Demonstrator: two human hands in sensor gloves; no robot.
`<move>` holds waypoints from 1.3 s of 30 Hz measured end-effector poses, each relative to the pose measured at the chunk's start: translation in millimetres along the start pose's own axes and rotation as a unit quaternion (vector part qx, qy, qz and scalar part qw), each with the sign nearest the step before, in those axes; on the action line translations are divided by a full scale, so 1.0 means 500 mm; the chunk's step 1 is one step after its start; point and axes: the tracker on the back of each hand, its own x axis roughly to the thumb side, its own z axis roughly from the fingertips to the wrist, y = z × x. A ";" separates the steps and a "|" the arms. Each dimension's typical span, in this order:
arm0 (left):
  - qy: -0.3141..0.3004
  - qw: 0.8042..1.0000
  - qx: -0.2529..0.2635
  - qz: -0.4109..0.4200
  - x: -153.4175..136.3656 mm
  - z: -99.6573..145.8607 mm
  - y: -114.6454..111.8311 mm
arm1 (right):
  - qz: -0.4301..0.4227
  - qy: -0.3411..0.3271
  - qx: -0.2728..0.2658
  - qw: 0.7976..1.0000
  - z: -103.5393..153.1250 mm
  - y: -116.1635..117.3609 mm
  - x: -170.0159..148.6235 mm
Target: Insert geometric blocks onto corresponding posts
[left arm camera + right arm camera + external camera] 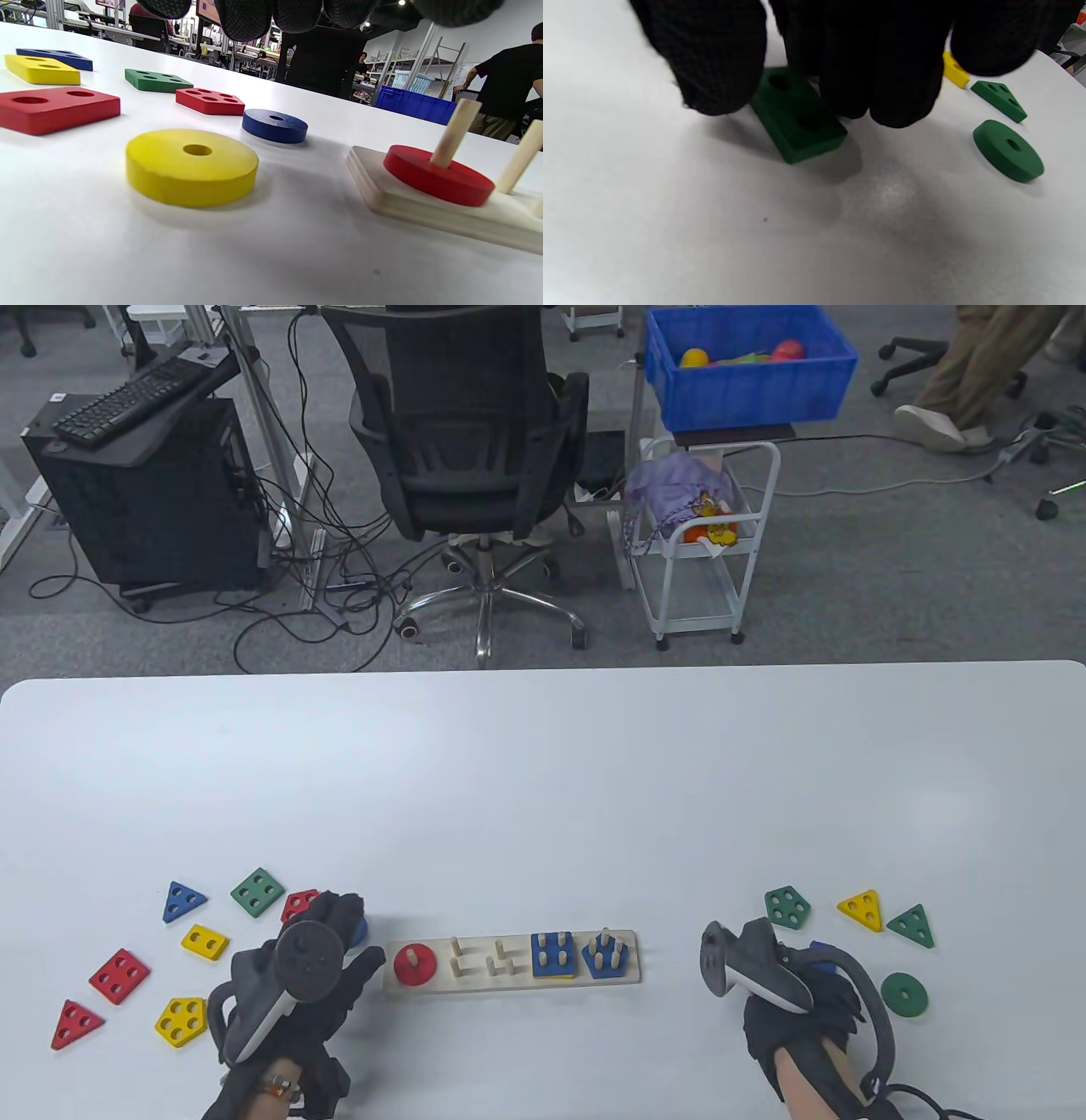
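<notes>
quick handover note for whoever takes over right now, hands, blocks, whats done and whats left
Left hand: just left of the peg board, hovering over the yellow ring; it holds nothing.
Right hand: fingers over a green two-hole block lying on the table; contact unclear.
Done: red ring on the single post, blue square over a yellow one, blue pentagon.
Left: the two-post and three-post spots are bare. Loose blocks lie left of the board, including the blue ring; on the right are the green ring, green pentagon, yellow triangle and green triangle.
</notes>
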 end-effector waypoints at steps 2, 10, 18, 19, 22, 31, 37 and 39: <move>-0.001 1.000 -0.002 -0.003 0.002 0.000 -0.001 | 0.026 0.015 -0.025 0.999 -0.003 0.001 0.010; -0.012 1.000 -0.005 0.008 0.008 0.002 -0.001 | 0.003 0.000 -0.044 0.999 0.005 -0.005 0.011; -0.083 0.991 -0.002 0.104 0.065 0.027 0.017 | -0.183 -0.201 -0.268 0.924 0.071 -0.074 0.042; -0.098 0.988 -0.012 0.121 0.075 0.031 0.017 | -0.206 -0.212 -0.291 0.910 0.076 -0.079 0.046; -0.147 0.969 -0.055 0.191 0.116 0.042 0.004 | -0.253 -0.259 -0.357 0.861 0.093 -0.098 0.067; -0.202 0.883 -0.241 0.350 0.247 0.036 -0.049 | -0.332 -0.368 -0.434 0.753 0.153 -0.140 0.126; -0.210 0.798 -0.352 0.441 0.273 0.017 -0.074 | -0.334 -0.386 -0.471 0.719 0.167 -0.157 0.145; -0.209 0.782 -0.352 0.470 0.272 0.010 -0.077 | -0.334 -0.383 -0.488 0.710 0.169 -0.155 0.148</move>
